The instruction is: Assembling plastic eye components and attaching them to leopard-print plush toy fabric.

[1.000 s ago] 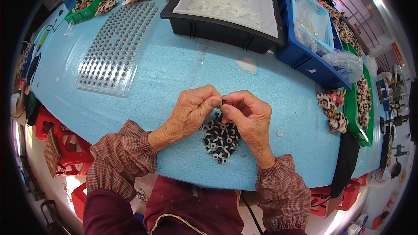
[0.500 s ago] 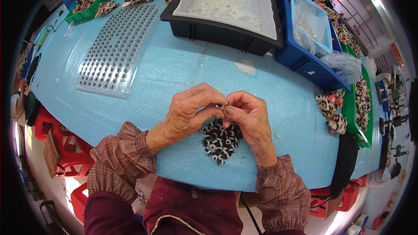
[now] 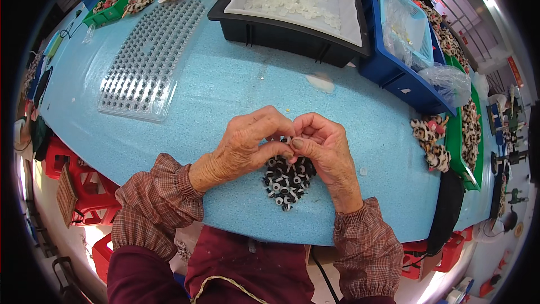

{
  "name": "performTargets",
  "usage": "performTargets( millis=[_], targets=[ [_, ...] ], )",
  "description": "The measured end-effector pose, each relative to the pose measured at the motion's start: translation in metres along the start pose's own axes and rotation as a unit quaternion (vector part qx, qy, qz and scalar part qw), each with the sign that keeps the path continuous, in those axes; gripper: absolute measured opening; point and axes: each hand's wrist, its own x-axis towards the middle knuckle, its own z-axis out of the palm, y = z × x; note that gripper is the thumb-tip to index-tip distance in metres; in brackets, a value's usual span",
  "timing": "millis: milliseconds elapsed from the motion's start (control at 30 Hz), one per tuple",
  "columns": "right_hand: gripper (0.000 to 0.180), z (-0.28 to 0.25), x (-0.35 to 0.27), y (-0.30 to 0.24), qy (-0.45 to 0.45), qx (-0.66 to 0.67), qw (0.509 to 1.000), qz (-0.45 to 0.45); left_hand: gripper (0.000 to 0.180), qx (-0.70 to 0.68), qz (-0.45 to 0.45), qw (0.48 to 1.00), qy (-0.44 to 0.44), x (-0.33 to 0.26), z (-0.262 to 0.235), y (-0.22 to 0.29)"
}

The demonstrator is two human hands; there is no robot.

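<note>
Pinched together, left hand [image 3: 244, 146] and right hand [image 3: 323, 146] hold one small piece over black-and-white plastic eyes [image 3: 287, 180] — on a speckled blue table [image 3: 225, 90], red stools [image 3: 84, 186] beneath.

Both hands' fingers [image 3: 288, 147] seemingly pinching a bead

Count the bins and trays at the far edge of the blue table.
3 show clearly: a black bin of white pieces at top centre, a blue bin to its right with a light blue basket inside, and a green tray at top left. More may be hidden at the rim.
</note>
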Motion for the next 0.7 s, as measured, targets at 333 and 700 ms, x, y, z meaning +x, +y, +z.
performTargets(
  millis=[333, 700],
  targets=[
    [0.021, 0.0014, -0.0008, 0.0043, -0.009, 0.007, 1.000, -0.013, 0.024, -0.038, -0.027, 0.999, -0.001, -0.0053, -0.0006, -0.0039],
    [0.022, 0.0004, 0.0006, 0.0019, -0.019, 0.021, 1.000, -0.005, 0.025, -0.031, -0.008, 0.999, 0.000, -0.0048, 0.0002, -0.0061]
  ],
)
